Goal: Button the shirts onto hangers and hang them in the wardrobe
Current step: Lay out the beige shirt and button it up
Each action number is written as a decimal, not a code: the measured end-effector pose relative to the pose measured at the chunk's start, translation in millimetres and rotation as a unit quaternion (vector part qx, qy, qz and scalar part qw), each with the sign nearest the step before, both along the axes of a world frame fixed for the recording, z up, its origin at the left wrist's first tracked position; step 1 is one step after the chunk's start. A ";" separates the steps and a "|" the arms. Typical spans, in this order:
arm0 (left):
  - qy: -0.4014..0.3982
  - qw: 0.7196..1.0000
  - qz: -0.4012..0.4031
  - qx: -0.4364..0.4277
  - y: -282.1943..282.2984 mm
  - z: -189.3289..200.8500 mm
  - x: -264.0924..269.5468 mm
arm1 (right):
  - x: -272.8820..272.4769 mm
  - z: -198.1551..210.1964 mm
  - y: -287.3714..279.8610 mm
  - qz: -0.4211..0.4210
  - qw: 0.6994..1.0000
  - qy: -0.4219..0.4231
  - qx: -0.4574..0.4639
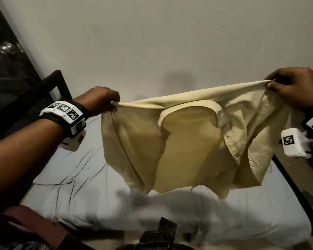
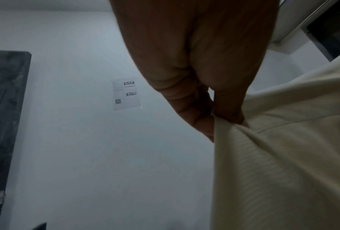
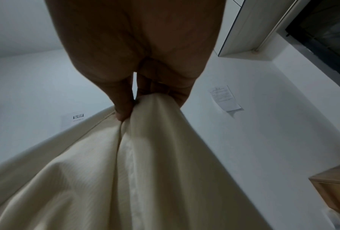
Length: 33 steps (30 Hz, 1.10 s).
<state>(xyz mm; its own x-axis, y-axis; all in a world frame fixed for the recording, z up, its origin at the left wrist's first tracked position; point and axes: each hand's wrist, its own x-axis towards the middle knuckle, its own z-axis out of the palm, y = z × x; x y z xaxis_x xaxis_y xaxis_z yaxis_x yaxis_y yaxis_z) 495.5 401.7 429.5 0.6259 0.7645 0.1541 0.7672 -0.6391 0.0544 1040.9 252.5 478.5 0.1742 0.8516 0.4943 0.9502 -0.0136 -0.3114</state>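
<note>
A pale yellow shirt (image 1: pixel 184 147) hangs stretched in the air between my two hands, above the bed, collar side towards me and its front open. My left hand (image 1: pixel 101 100) pinches the shirt's left shoulder; the left wrist view shows thumb and fingers (image 2: pixel 204 123) clamped on the cloth (image 2: pixel 283 163). My right hand (image 1: pixel 293 87) pinches the other shoulder, higher and farther right; in the right wrist view its thumb and fingers (image 3: pixel 123 109) bunch the fabric (image 3: pixel 125 171). No hanger shows.
A bed with a white sheet (image 1: pixel 90 181) lies below the shirt. A dark door with a round knob (image 1: pixel 6 48) and a black frame (image 1: pixel 56 80) stand at left. A brown strap (image 1: pixel 34 230) lies at the lower left. A plain wall (image 1: pixel 152 42) is ahead.
</note>
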 end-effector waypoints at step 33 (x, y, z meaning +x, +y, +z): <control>-0.065 0.997 0.042 0.009 -32.1 -10.2 71.3 | 54.2 -51.5 -28.0 0.001 0.981 0.125 -0.149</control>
<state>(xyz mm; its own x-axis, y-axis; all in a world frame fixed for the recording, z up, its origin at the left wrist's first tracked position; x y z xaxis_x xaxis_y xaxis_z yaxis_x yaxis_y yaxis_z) 566.8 369.6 419.3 0.5331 0.8099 0.2446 0.8054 -0.5743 0.1464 1095.1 224.5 427.0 0.2567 0.9523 0.1652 0.8447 -0.1380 -0.5171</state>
